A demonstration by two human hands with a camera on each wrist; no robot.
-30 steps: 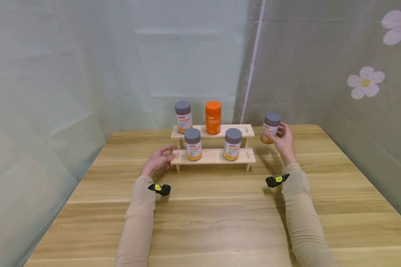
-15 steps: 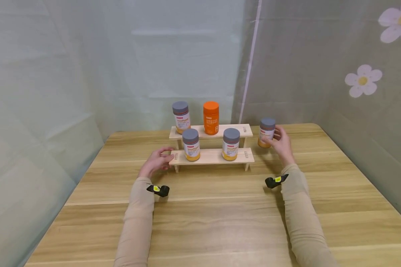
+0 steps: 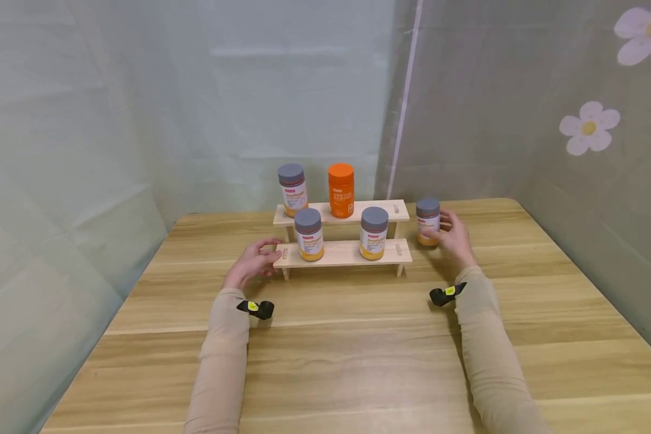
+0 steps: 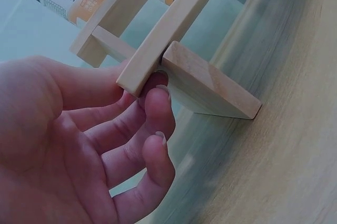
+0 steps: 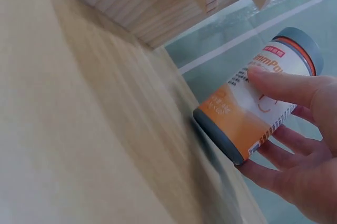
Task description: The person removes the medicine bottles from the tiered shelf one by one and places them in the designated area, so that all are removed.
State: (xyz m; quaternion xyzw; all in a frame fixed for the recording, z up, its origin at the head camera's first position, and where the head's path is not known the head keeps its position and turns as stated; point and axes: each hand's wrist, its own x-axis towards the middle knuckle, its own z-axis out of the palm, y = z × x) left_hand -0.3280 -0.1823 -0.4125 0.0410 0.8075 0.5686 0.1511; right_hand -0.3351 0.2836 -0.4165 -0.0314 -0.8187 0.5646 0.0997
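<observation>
A two-tier wooden shelf (image 3: 342, 255) stands on the table. My left hand (image 3: 253, 263) pinches the left end of its lower board, thumb above and curled fingers underneath in the left wrist view. To the right of the shelf, my right hand (image 3: 454, 240) grips a grey-capped supplement bottle (image 5: 258, 97), thumb on the label and fingers behind. That bottle is upright, low over the table; whether its base touches the wood I cannot tell. On the upper board sit another grey-capped bottle (image 3: 293, 191) and an orange bottle (image 3: 341, 191). Two grey-capped bottles (image 3: 310, 236) stand on the lower board.
The wood-grain table (image 3: 347, 355) reaches back to a pale cloth backdrop (image 3: 304, 90). A grey curtain with flowers (image 3: 589, 128) hangs at the right. Each wrist wears a small black camera (image 3: 260, 309).
My right hand has lowered the bottle toward the table and brought it slightly left, closer to the shelf. My left hand keeps its hold on the lower board.
</observation>
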